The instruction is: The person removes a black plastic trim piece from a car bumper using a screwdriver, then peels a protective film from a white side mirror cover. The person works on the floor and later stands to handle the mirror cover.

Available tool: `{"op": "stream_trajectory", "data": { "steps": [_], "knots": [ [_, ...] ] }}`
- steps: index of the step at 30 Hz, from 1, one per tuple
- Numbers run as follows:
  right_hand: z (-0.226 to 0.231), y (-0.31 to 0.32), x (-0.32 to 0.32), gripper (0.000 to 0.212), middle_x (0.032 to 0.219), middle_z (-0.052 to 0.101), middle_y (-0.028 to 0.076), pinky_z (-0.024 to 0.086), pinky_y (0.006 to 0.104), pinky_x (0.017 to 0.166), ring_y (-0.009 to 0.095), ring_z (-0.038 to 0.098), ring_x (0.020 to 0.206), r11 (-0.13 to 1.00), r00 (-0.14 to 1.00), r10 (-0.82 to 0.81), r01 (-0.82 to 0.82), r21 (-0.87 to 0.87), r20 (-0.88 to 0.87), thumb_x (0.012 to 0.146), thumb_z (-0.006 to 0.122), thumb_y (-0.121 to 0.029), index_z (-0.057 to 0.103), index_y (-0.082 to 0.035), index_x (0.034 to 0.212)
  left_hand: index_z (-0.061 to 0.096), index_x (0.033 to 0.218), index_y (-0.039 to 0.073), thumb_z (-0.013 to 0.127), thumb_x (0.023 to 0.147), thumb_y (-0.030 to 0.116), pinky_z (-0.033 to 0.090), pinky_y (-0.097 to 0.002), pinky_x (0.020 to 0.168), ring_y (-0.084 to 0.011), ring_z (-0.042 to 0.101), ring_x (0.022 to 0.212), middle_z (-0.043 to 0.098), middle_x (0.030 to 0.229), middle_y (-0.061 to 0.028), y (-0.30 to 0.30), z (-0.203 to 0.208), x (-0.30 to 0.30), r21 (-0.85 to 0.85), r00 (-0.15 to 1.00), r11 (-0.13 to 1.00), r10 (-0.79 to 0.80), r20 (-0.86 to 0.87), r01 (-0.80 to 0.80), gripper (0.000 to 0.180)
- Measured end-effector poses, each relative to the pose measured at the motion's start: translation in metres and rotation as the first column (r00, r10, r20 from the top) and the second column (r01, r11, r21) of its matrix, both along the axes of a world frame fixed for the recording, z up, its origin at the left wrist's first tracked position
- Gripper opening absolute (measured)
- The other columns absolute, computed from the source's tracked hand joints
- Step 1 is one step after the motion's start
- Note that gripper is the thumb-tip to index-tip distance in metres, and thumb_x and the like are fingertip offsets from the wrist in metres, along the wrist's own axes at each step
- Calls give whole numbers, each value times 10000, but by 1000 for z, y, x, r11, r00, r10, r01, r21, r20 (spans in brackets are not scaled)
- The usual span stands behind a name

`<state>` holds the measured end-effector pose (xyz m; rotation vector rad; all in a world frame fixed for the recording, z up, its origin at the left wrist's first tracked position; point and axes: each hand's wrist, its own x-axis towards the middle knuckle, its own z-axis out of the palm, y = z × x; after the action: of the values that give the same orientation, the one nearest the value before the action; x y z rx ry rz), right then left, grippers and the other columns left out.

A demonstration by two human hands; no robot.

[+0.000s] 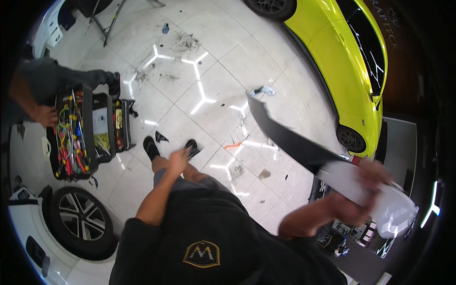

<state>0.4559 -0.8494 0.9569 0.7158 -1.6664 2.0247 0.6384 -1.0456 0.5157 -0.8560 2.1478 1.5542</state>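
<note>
Dark grey along most of its length and white at one end, a long curved panel [294, 145] is held up beside the near end of the yellow-green car [327, 52]. Its dark tip is pointed away from the person, to the left of the car, while its white end is placed just past the car's near end, on the person's side. That white part is gripped by the right hand [373, 183], whose fingers are closed on it, though blurred. The left hand [178, 161] is seen farther left of the car, over the legs [192, 174]; its fingers are blurred, and whether they are spread or pressed together cannot be told. On the tiled floor [185, 118] left of the car, a crumpled pale-blue piece [262, 90] and an orange strip [232, 145] are seen. Well apart to the car's left, an open tool case [88, 124] is filled with hand tools [76, 156], and a co-worker's hand [45, 115] is placed at its edge.
</note>
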Motion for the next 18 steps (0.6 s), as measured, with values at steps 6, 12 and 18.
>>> {"op": "stream_trajectory", "data": {
  "steps": [6, 12, 18],
  "knots": [
    [33, -16, -37, 388, 838, 473, 71, 404, 380, 744, 184, 481, 756, 964, 970, 236, -241, 108, 58, 822, 569, -147, 425, 5, 1148, 672, 1019, 48, 613, 945, 107, 532, -452, 637, -427, 661, 679, 693, 863, -237, -16, 53, 5, 134, 975, 971, 210, -73, -199, 112],
    [39, -29, -47, 387, 824, 527, 119, 442, 418, 726, 221, 535, 714, 875, 896, 403, -436, 210, 185, 821, 589, -148, 448, 30, 1135, 599, 1290, 55, 851, 666, 449, 430, -579, 1010, -512, 455, 1272, 367, 1457, -298, -27, 63, -24, -180, 879, 865, -433, 202, 468, 780],
    [65, -53, -46, 375, 792, 561, 143, 469, 413, 686, 241, 582, 699, 782, 800, 550, -594, 190, 239, 817, 631, -169, 466, 24, 1093, 193, 1569, 78, 873, 587, 554, 178, -594, 1187, -503, 159, 1466, 99, 1620, -269, -47, 171, -74, -147, 830, 874, -486, -275, 463, 1286]
  ]
}}
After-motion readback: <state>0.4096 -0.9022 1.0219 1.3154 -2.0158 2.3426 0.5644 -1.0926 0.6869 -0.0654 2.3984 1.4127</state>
